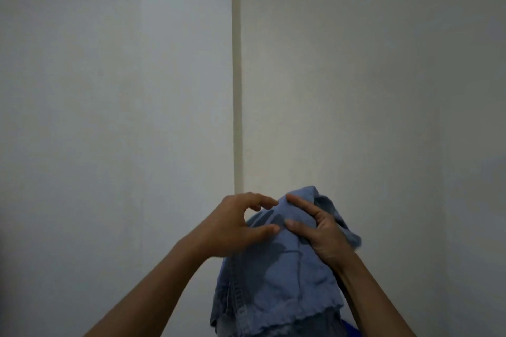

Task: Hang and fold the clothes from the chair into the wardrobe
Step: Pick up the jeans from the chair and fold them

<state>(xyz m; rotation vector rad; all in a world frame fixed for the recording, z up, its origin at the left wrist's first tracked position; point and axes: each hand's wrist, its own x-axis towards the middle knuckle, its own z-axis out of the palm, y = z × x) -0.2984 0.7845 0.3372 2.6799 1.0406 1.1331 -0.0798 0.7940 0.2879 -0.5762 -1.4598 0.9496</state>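
Bare arms (153, 282) up from below. Fingers (301, 205) of the right hand (325, 232) curled round the bunched top of the blue garment (279, 282) — holding it up, hem hanging down. Left hand (238, 224) loose, thumb just touching the cloth, fingers not closed. Plain pale wall (356, 63) behind. Looks like getting it straight for folding or hanging; next calls for a left-hand pinch, then a shake flat.

One light-blue garment (276, 282): denim-like cloth, stitched seam down its left edge, scalloped hem at the bottom. It's held up in the air, bunched at the top and hanging crumpled, hem lowest. The right hand (323, 232) grips the top right; the left hand (235, 224) touches the top left with its thumb.
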